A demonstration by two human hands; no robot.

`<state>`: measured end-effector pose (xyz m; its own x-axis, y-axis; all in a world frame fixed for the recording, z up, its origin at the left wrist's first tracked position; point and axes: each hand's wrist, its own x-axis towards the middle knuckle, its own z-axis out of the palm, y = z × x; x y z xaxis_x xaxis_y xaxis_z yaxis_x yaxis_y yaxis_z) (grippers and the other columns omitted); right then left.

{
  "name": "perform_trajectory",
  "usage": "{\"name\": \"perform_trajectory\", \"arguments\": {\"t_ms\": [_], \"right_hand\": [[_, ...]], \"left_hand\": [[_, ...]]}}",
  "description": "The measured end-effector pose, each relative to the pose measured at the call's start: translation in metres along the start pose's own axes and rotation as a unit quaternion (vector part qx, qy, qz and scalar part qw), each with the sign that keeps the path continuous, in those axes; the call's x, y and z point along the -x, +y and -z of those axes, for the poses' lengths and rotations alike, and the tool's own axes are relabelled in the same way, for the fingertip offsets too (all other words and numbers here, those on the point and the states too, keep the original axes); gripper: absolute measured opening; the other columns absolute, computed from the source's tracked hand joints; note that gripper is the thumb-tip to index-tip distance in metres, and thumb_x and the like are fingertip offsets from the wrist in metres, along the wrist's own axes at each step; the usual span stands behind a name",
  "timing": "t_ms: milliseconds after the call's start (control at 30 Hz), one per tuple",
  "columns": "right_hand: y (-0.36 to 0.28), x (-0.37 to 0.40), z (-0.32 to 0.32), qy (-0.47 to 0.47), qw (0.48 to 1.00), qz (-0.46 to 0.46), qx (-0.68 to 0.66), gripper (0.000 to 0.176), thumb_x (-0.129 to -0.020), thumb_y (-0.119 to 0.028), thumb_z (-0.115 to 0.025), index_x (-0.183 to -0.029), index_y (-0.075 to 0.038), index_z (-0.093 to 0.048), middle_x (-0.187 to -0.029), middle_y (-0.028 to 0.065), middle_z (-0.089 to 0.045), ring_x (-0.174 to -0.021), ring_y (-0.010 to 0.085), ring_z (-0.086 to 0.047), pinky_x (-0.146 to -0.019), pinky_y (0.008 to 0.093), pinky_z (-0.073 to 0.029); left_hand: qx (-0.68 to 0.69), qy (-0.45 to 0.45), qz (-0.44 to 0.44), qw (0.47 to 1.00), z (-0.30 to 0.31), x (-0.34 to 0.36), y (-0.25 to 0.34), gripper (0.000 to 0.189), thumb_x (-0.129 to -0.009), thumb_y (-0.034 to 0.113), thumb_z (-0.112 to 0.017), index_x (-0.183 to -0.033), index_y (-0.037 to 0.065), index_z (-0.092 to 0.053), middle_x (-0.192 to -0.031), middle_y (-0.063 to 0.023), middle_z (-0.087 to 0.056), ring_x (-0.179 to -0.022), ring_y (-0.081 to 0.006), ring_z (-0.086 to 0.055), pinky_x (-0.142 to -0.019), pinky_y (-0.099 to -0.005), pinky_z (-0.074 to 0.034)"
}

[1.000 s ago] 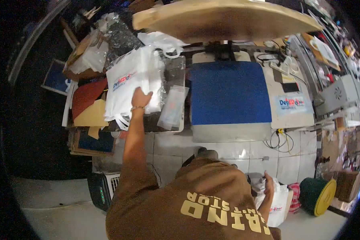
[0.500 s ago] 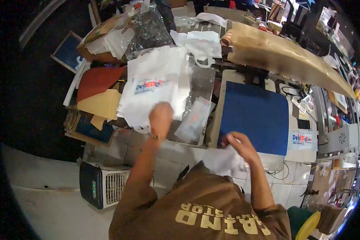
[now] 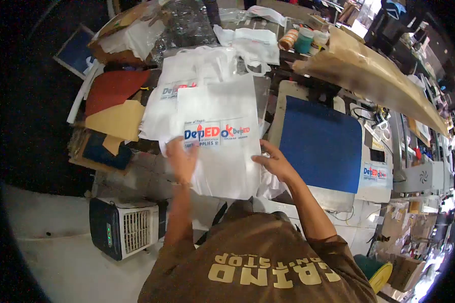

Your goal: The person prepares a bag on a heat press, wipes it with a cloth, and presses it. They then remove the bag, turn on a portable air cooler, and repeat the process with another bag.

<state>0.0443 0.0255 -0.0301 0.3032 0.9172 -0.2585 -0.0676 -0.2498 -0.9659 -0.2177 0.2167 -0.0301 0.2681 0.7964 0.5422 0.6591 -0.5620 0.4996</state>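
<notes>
Hands gripped a white printed bag [image 3: 222, 156] by its sides: the left hand [image 3: 183, 160] was closed on the left edge and the right hand [image 3: 273, 162] pinched the right edge. The bag was spread flat, print up, overlapping a stack of like bags [image 3: 162, 103]. Just to its right lay a blue press pad [image 3: 321, 144]; a small cooler [image 3: 122, 228] stood on the floor below.

Two hands [image 3: 183, 159] [image 3: 273, 162], two printed bags [image 3: 220, 156] [image 3: 159, 108]

Print workshop: heat press [image 3: 321, 146], stacked printed bags [image 3: 172, 96]
</notes>
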Motion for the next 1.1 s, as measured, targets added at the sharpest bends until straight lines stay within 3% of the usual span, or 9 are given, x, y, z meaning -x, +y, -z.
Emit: {"name": "perform_trajectory", "arguments": {"t_ms": [133,233,400,467,567,667,833,933,1100], "right_hand": [[-0.036,0.053,0.014,-0.083,0.984,0.058,0.147,0.069,-0.091,-0.029,-0.073,-0.150,-0.004,-0.045,-0.143,0.0189,-0.056,-0.117,0.0270,-0.061,-0.100,0.0384,-0.049],[-0.113,0.098,0.012,-0.138,0.964,0.080,0.214,0.059,-0.093,-0.026,-0.070,-0.146,-0.006,-0.051,-0.135,0.0160,-0.064,-0.113,0.0260,-0.065,-0.096,0.0409,-0.050],[-0.172,0.150,0.057,-0.204,0.882,0.180,0.385,0.052,-0.094,-0.020,-0.068,-0.141,-0.002,-0.056,-0.119,0.0170,-0.072,-0.104,0.0248,-0.070,-0.088,0.0391,-0.053],[-0.186,0.184,0.107,-0.277,0.922,0.131,0.238,0.051,-0.092,-0.023,-0.066,-0.137,0.000,-0.058,-0.119,0.0157,-0.071,-0.105,0.0249,-0.068,-0.090,0.0381,-0.052],[-0.106,0.229,0.232,-0.258,0.928,0.164,-0.215,0.059,-0.095,-0.040,-0.065,-0.136,0.001,-0.057,-0.116,0.0153,-0.071,-0.107,0.0222,-0.066,-0.094,0.0351,-0.051],[-0.044,0.253,0.223,0.228,0.860,0.155,-0.429,0.063,-0.102,-0.053,-0.049,-0.137,0.000,-0.055,-0.125,0.0149,-0.067,-0.113,0.0216,-0.064,-0.099,0.0349,-0.050],[0.114,0.303,0.266,0.216,0.910,-0.083,-0.344,0.091,-0.094,-0.077,-0.035,-0.138,0.000,-0.056,-0.116,0.0159,-0.071,-0.086,0.0198,-0.068,-0.072,0.0303,-0.052],[0.111,0.313,0.243,0.044,0.893,-0.053,-0.445,0.115,-0.085,-0.093,-0.020,-0.134,0.004,-0.059,-0.111,0.0159,-0.073,-0.076,0.0176,-0.069,-0.060,0.0275,-0.051],[0.066,0.280,0.210,0.337,0.912,-0.120,-0.203,0.058,-0.093,-0.046,-0.070,-0.120,0.005,-0.066,-0.104,0.0141,-0.072,-0.092,0.0180,-0.069,-0.075,0.0333,-0.055]], "left_hand": [[-0.031,-0.020,-0.016,0.999,0.034,-0.030,0.056,0.054,-0.075,0.019,-0.082,-0.123,0.008,-0.060,-0.140,-0.0191,-0.051,-0.128,-0.0385,-0.046,-0.106,-0.0522,-0.038],[0.214,-0.180,-0.146,0.949,0.058,-0.057,0.143,0.047,-0.073,0.009,-0.077,-0.118,0.009,-0.063,-0.151,-0.0158,-0.041,-0.140,-0.0417,-0.035,-0.115,-0.0580,-0.029],[0.051,-0.406,-0.492,0.768,0.072,-0.103,0.212,0.017,-0.072,0.008,-0.077,-0.089,0.010,-0.072,-0.144,-0.0100,-0.056,-0.152,-0.0427,-0.023,-0.121,-0.0653,-0.008],[0.072,-0.417,-0.532,0.734,0.085,-0.112,0.248,0.009,-0.076,0.013,-0.077,-0.083,0.008,-0.072,-0.122,-0.0097,-0.069,-0.136,-0.0374,-0.050,-0.116,-0.0586,-0.030],[0.129,-0.634,-0.424,0.633,0.098,-0.114,0.316,0.017,-0.085,0.016,-0.073,-0.095,0.003,-0.068,-0.088,-0.0114,-0.071,-0.080,-0.0277,-0.071,-0.072,-0.0349,-0.053],[0.226,-0.665,-0.375,0.605,0.028,-0.107,0.342,0.025,-0.085,0.017,-0.076,-0.105,0.002,-0.069,-0.092,-0.0077,-0.073,-0.084,-0.0170,-0.069,-0.077,-0.0322,-0.053],[0.355,-0.694,-0.014,0.626,-0.104,-0.057,0.311,0.030,-0.087,0.010,-0.078,-0.112,-0.003,-0.067,-0.101,-0.0061,-0.072,-0.089,-0.0143,-0.067,-0.080,-0.0289,-0.054],[0.464,-0.638,0.153,0.596,-0.151,-0.006,0.277,0.034,-0.090,0.013,-0.077,-0.117,-0.003,-0.065,-0.106,-0.0091,-0.072,-0.097,-0.0166,-0.069,-0.085,-0.0338,-0.057],[0.337,-0.450,0.086,0.822,-0.169,0.080,0.254,0.035,-0.086,0.012,-0.080,-0.113,-0.005,-0.064,-0.103,-0.0126,-0.074,-0.093,-0.0203,-0.070,-0.080,-0.0363,-0.055]]}}
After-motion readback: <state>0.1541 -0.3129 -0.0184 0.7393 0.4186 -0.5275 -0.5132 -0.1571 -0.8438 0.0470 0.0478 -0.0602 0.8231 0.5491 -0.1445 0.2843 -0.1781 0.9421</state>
